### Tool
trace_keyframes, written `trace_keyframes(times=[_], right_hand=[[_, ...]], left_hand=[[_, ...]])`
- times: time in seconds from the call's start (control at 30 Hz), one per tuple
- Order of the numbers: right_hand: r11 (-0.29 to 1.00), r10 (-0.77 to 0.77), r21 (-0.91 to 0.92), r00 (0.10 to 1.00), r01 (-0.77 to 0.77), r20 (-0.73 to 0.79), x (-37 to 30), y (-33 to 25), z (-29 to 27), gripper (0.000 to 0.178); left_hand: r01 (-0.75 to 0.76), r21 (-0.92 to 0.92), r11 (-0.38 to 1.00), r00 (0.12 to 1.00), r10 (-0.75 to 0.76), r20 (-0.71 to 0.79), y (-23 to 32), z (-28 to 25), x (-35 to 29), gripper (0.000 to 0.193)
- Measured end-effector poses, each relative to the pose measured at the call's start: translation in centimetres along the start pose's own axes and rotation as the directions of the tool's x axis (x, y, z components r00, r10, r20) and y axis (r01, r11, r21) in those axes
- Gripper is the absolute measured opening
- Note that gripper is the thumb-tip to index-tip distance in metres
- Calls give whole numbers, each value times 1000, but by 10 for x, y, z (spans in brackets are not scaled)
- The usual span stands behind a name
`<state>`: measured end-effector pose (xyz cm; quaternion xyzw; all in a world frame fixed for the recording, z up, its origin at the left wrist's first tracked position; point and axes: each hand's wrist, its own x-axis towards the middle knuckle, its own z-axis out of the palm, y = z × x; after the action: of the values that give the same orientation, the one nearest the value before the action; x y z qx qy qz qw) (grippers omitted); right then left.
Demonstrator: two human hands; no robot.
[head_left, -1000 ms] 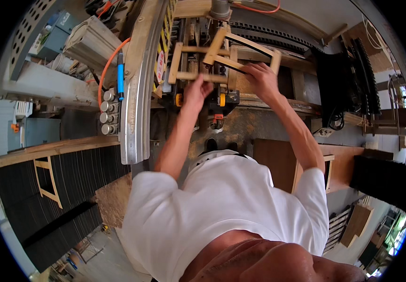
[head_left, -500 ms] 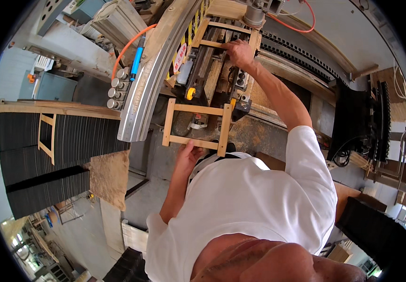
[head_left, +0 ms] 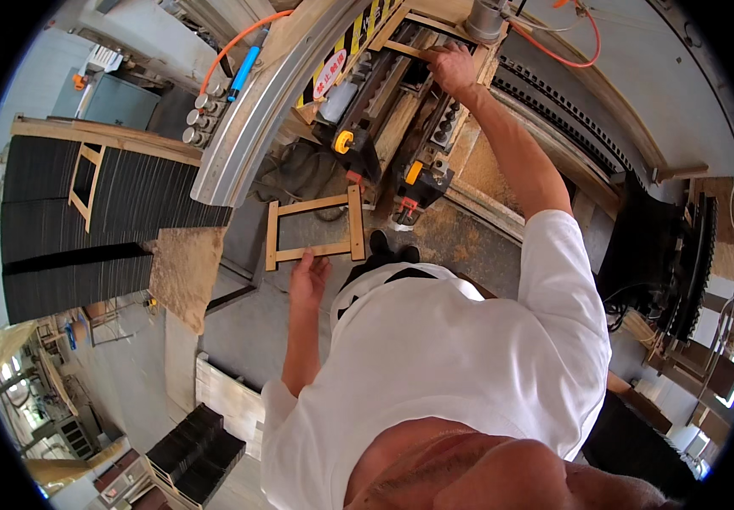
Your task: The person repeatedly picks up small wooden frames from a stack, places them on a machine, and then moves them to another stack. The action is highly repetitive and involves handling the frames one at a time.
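My left hand [head_left: 309,276] grips the near bar of a light wooden frame [head_left: 356,223], its bars overhanging at the corners. This frame hangs in front of my waist, tilted slightly, above the floor. Farther ahead, my right hand [head_left: 452,70] is closed on the near bar of a second wooden frame [head_left: 406,51], which lies on the machine [head_left: 397,119]. My fingers partly hide that frame's right side. A metal cylinder [head_left: 488,20] stands just beyond my right hand.
Left of the machine runs a thick metal beam [head_left: 256,127] with a blue pen-like tool [head_left: 244,74]. Stacks of thin black pieces [head_left: 52,246] stand at the left, with another wooden frame [head_left: 88,187] on them. Clamps with yellow knobs [head_left: 344,142] jut from the machine. Sawdust covers the floor nearby.
My left hand has drawn its frame left, away from the machine's clamps. My right hand stays at the frame on the machine. The whole view has shifted with my head.
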<state>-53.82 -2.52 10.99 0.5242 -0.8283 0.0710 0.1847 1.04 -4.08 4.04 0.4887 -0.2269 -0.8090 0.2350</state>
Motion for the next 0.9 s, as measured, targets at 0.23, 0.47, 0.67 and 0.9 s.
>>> trace_keyframes(times=[0.23,0.47,0.67,0.9], right_hand=[[1000,-16,12,1000,16,-18,-1,1,-9,35],[999,-21,32,999,22,-27,0,-3,-12,35],[998,1,59,1000,0,-13,-4,4,-6,34],[1000,1,3,997,-1,-75,-1,-10,-14,30]], left_hand=[[2,-29,1000,999,-4,-43,-22,-23,11,22],[-41,11,999,994,42,-105,-24,-30,12,25],[-188,172,967,978,202,-62,2,-32,-4,25],[-446,346,826,887,460,44,74,-32,-63,25]])
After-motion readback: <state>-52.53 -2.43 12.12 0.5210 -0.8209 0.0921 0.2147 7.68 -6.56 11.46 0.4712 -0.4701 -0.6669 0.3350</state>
